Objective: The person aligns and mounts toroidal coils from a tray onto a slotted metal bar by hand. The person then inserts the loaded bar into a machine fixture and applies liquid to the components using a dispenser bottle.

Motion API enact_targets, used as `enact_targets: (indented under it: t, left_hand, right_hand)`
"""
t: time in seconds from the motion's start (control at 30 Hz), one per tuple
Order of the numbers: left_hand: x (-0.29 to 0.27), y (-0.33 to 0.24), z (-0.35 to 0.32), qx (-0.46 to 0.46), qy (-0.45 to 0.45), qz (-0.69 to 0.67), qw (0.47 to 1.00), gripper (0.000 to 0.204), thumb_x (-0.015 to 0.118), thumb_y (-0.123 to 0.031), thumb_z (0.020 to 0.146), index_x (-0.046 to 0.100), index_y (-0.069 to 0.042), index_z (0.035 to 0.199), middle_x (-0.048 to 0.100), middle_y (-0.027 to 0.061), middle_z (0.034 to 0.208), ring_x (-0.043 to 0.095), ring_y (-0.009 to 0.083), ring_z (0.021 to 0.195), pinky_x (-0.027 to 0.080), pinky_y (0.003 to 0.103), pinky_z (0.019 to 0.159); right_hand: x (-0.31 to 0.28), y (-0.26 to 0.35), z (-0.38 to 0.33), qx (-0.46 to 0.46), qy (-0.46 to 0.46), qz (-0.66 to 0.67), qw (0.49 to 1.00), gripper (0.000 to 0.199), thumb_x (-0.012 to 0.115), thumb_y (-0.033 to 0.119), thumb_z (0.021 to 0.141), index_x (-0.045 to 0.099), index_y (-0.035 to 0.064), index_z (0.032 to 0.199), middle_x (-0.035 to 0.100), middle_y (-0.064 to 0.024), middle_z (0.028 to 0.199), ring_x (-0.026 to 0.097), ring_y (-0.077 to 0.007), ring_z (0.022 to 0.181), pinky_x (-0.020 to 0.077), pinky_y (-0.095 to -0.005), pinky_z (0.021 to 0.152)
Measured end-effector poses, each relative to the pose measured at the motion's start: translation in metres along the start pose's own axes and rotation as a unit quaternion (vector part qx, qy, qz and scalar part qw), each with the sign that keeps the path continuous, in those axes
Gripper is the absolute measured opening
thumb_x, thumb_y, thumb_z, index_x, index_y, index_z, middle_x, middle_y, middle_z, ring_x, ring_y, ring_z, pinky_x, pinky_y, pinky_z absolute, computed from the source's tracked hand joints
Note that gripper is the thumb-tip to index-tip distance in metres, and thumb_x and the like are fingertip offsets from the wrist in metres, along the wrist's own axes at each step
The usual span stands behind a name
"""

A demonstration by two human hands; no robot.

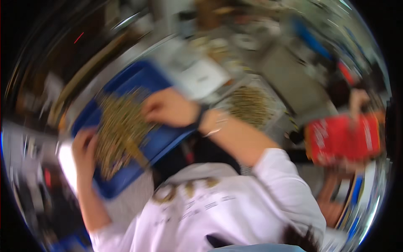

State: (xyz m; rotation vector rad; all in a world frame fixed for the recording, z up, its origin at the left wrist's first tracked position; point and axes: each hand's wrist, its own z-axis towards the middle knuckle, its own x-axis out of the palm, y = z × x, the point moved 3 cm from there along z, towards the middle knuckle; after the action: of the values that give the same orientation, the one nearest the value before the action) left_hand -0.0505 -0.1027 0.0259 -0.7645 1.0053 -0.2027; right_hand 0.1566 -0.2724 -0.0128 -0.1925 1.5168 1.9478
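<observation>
Before me lies a blue tray (110, 190) with a heap of thin, greenish-yellow stick-like pieces (121, 126); blur hides their exact kind. Over the heap's right side, my right hand (166, 108) has its fingers curled together, and I cannot make out what is between them. A dark band and a thin bracelet circle that wrist. My left hand (85, 147) is at the tray's left rim, beside the heap, with thumb and fingers bent but apart. Nothing shows in its grasp.
To the right of the tray, a second pile of similar pieces (250, 107) rests on a pale surface. A white box-like thing (204, 77) stands beyond the tray. Farther right is a red packet-like thing (344, 137) with a person's hand (359, 101) above it.
</observation>
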Motion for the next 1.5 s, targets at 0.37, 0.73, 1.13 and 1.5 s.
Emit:
enact_targets:
  t: [0.37, 0.73, 1.13, 1.5]
  left_hand:
    - [0.017, -0.022, -0.020, 0.208, 0.079, 0.104, 0.969, 0.022, 0.058, 0.005, 0.064, 0.056, -0.001, 0.085, 0.055, 0.0116, 0.112, 0.054, 0.0315, 0.096, 0.045, 0.037, 0.082]
    - [0.036, -0.005, -0.006, 0.217, 0.059, 0.150, 0.963, 0.026, 0.055, 0.003, 0.063, 0.057, 0.001, 0.089, 0.054, 0.0197, 0.113, 0.054, 0.0327, 0.100, 0.046, 0.036, 0.084]
    - [0.028, -0.006, 0.000, 0.148, 0.062, 0.018, 0.987, 0.020, 0.056, 0.004, 0.068, 0.060, -0.001, 0.087, 0.056, 0.0161, 0.111, 0.056, 0.0307, 0.094, 0.045, 0.038, 0.082]
    - [0.037, 0.000, -0.005, -0.083, 0.100, -0.299, 0.946, 0.023, 0.065, -0.008, 0.074, 0.044, -0.007, 0.085, 0.047, -0.0011, 0.078, 0.046, 0.0053, 0.067, 0.036, 0.018, 0.055]
  right_hand:
    - [0.032, 0.036, 0.009, 0.104, 0.076, 0.108, 0.986, 0.008, 0.060, 0.004, 0.077, 0.059, -0.0005, 0.083, 0.059, -0.0042, 0.069, 0.054, -0.0088, 0.060, 0.0434, -0.0217, 0.055]
    - [0.052, 0.039, 0.036, 0.031, 0.118, 0.004, 0.993, 0.013, 0.061, 0.006, 0.074, 0.056, 0.0000, 0.084, 0.060, -0.0109, 0.072, 0.059, -0.0204, 0.062, 0.0453, -0.0272, 0.057]
    - [0.044, 0.036, 0.040, -0.082, 0.043, -0.107, 0.990, 0.015, 0.064, 0.013, 0.072, 0.065, 0.0044, 0.085, 0.063, -0.0110, 0.075, 0.060, -0.0248, 0.067, 0.0471, -0.0303, 0.061]
    - [0.061, 0.059, 0.013, -0.131, -0.005, -0.095, 0.987, 0.018, 0.062, 0.018, 0.069, 0.059, 0.0010, 0.072, 0.058, -0.0152, 0.066, 0.057, -0.0348, 0.067, 0.0446, -0.0425, 0.060]
